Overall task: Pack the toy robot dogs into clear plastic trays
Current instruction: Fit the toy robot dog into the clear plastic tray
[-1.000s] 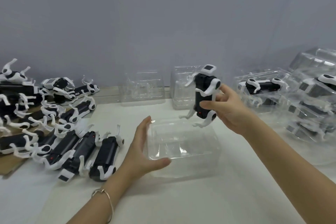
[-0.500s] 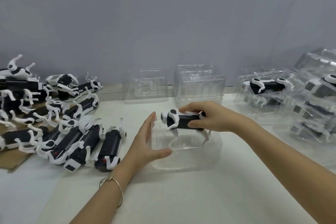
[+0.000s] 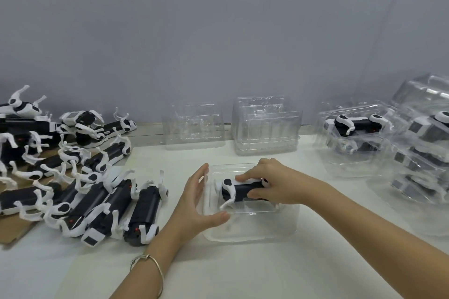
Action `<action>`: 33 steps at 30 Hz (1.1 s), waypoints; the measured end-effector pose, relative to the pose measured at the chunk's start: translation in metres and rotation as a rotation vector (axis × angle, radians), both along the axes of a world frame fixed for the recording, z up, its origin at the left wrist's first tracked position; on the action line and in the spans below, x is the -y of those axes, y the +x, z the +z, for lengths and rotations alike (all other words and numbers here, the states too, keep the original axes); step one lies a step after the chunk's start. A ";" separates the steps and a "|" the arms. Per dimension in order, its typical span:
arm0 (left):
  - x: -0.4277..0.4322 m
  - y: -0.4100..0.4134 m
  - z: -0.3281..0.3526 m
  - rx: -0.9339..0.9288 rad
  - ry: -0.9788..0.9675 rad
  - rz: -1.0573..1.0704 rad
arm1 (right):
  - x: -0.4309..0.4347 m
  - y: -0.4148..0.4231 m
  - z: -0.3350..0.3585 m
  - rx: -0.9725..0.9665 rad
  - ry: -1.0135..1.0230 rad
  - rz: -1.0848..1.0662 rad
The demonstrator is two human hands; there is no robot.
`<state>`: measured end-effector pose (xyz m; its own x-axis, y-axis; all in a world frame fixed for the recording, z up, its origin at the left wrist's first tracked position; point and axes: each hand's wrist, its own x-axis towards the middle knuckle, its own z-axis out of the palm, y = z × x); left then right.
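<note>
The right hand [image 3: 274,183] grips a black-and-white toy robot dog [image 3: 239,190], fingers curled over its back, inside the clear plastic tray [image 3: 267,228] at the desk's near centre. The left hand [image 3: 196,204], fingers straight, braces the tray's left wall.

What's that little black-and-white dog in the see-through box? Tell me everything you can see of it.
The toy robot dog has a long black body, white legs and a white joint piece with a black oval spot; it looks like hard plastic. It sits level, legs down, inside the clear tray in front of the person. The right hand grips its back from above. Whether it is fully seated I cannot tell.
</note>
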<state>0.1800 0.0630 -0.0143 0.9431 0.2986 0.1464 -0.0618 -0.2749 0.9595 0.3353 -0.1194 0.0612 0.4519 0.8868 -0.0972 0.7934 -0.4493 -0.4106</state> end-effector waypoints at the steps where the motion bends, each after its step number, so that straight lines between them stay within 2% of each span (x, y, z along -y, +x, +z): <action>1: 0.000 0.000 -0.001 0.005 0.003 -0.004 | 0.001 -0.001 -0.002 0.060 0.041 0.032; 3: -0.001 0.001 -0.002 0.007 0.003 -0.006 | 0.002 -0.001 -0.003 0.182 0.207 0.096; 4: -0.001 0.000 -0.003 0.010 0.000 -0.010 | 0.004 -0.001 -0.002 0.185 0.319 0.089; 7: -0.001 0.001 0.001 0.029 -0.082 -0.004 | 0.015 -0.002 0.000 -0.004 0.658 -0.119; 10: 0.002 0.011 0.015 0.030 -0.331 0.176 | 0.032 -0.001 -0.004 -0.232 0.882 -0.427; 12: 0.005 0.021 0.024 -0.026 -0.389 0.257 | 0.042 -0.004 -0.013 -0.406 0.825 -0.536; 15: 0.014 0.032 0.027 -0.150 -0.371 0.251 | 0.048 -0.007 -0.027 -0.626 0.581 -0.568; 18: 0.020 0.037 0.024 -0.201 -0.307 0.244 | 0.045 -0.005 -0.033 -0.752 0.526 -0.624; 21: 0.018 0.037 0.023 -0.225 -0.290 0.232 | 0.044 -0.003 -0.036 -0.788 0.511 -0.666; 27: 0.024 0.036 0.033 -0.230 -0.386 0.329 | 0.037 -0.012 -0.029 -0.924 0.603 -0.682; 30: 0.035 0.035 0.047 -0.083 -0.456 0.306 | 0.026 -0.021 -0.017 -0.994 0.720 -0.613; 33: 0.039 0.030 0.068 0.110 -0.378 0.284 | 0.020 -0.021 -0.006 -0.970 0.898 -0.572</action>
<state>0.2102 0.0241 0.0533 0.8019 0.5931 0.0720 -0.1412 0.0709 0.9874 0.3142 -0.1399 0.0551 0.8408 0.5349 -0.0829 -0.1549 0.0909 -0.9837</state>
